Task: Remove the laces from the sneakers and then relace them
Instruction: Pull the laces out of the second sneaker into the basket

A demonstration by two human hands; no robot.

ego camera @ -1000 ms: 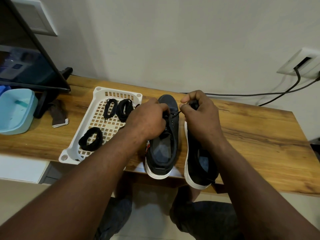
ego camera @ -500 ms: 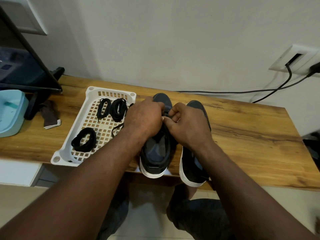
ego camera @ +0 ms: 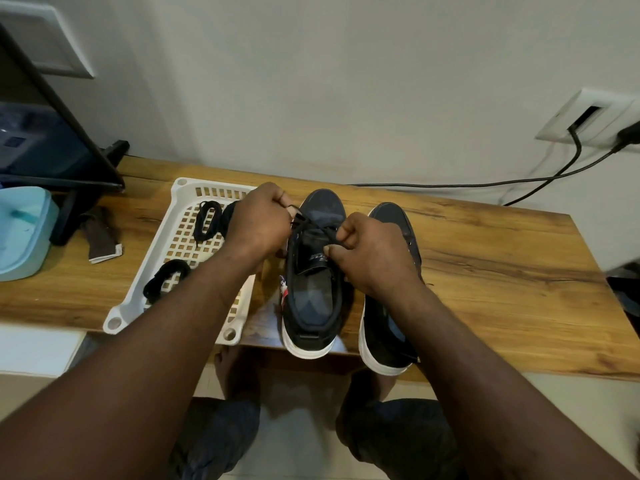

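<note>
We find the left hand [ego camera: 259,220] and right hand [ego camera: 370,251], fingers curled, each pinching an end of the black lace [ego camera: 317,228], stretched between them over the sneaker [ego camera: 311,306] on the desk [ego camera: 485,265]. We judge it limp and light, best gripped near its tips.

Right of the right hand [ego camera: 374,252] bare tabletop [ego camera: 502,271] runs to the edge. Left of the left hand [ego camera: 259,225] a tray [ego camera: 180,189] of coiled laces [ego camera: 207,220] blocks low passes, a monitor [ego camera: 52,140] and blue box [ego camera: 24,237] beyond. Behind, a cable [ego camera: 450,184] lies along the wall [ego camera: 346,81].

A wooden table [ego camera: 485,258] carries a monitor [ego camera: 41,147], a pale blue tub [ego camera: 20,233] and a white basket [ego camera: 214,186].
</note>
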